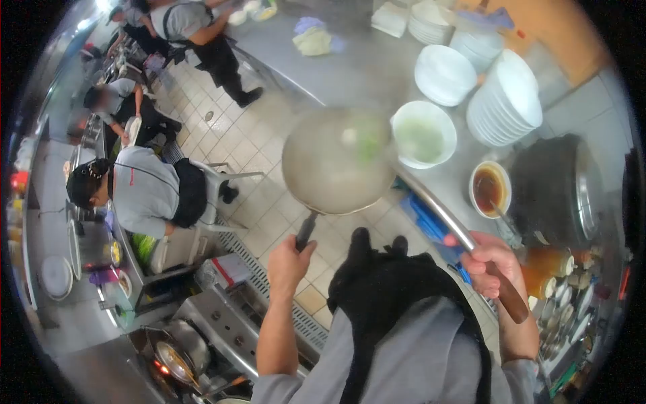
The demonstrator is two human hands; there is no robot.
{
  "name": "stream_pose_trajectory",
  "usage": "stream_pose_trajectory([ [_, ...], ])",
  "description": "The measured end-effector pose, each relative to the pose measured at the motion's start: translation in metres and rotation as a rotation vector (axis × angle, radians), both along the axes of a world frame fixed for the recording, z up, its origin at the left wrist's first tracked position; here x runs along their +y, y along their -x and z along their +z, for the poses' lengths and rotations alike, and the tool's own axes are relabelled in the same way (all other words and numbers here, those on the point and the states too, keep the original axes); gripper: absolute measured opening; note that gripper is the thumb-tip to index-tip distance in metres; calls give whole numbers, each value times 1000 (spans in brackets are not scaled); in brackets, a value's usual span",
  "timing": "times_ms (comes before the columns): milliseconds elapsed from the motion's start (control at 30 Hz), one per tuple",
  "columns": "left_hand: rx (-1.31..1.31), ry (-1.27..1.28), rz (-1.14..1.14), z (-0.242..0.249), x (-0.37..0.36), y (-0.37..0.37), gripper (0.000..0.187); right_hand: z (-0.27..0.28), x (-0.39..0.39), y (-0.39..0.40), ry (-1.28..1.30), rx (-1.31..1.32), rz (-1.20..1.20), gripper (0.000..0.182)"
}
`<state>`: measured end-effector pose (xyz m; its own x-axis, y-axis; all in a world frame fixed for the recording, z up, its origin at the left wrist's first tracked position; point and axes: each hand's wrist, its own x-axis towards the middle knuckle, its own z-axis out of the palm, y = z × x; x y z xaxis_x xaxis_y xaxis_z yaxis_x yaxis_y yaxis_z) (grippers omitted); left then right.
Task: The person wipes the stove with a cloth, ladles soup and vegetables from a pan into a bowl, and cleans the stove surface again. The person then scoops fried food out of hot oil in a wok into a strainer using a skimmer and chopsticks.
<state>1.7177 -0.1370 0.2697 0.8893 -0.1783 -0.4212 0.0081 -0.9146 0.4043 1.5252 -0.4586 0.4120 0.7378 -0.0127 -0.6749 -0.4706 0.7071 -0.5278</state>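
Head view, steam-hazed kitchen line. Nearest, left hand (288, 259) wrapped tight round the dark handle of a wok (336, 161), held up over the tiled floor (252, 145) just off the near edge of the steel counter (377, 64); pale liquid and a blur of green inside, blurred by steam. Right hand (491, 262) closed on the wooden grip of a long ladle (437, 209), its metal shaft slanting up toward the wok's right rim, the bowl end lost in vapour. Just beyond the wok, on the counter, a white bowl (424, 135) with a greenish content. To its right, a small bowl of brown sauce (490, 188) with a spoon resting in it, beside a large dark pot (555, 188). Farther back on the counter, stacked white plates (508, 97) and a single white plate (444, 74), more stacks toward the far edge. Left of frame, stove (215, 323) with a flame under a pan (176, 363), and a co-worker in grey shirt and dark apron (145, 192) bent at a station. Farther still, two more people (195, 27) at work along the far aisle.
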Motion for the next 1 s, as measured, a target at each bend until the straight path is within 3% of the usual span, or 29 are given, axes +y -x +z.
stream_pose_trajectory([
  [233, -34, -66, -48, 6, -2, -9, 41, -6, -13, 32, 53, -75, -171, 48],
  [533, -94, -40, -39, 17, -6, -15, 47, -49, -16, 35, 432, 102, -135, 44],
  [700, -96, -15, -26, 21, -6, -17, 46, -69, -18, 50, 794, 201, 24, 46],
  [800, -126, -14, -44, 18, -4, -18, 45, -66, -10, 59, 907, 180, -64, 51],
  [933, -109, -46, -51, 29, -10, -16, 43, -43, -3, 55, 885, 121, -32, 53],
  [1000, -91, -32, -68, 30, -9, -16, 42, -40, 1, 51, 738, 56, -16, 51],
])
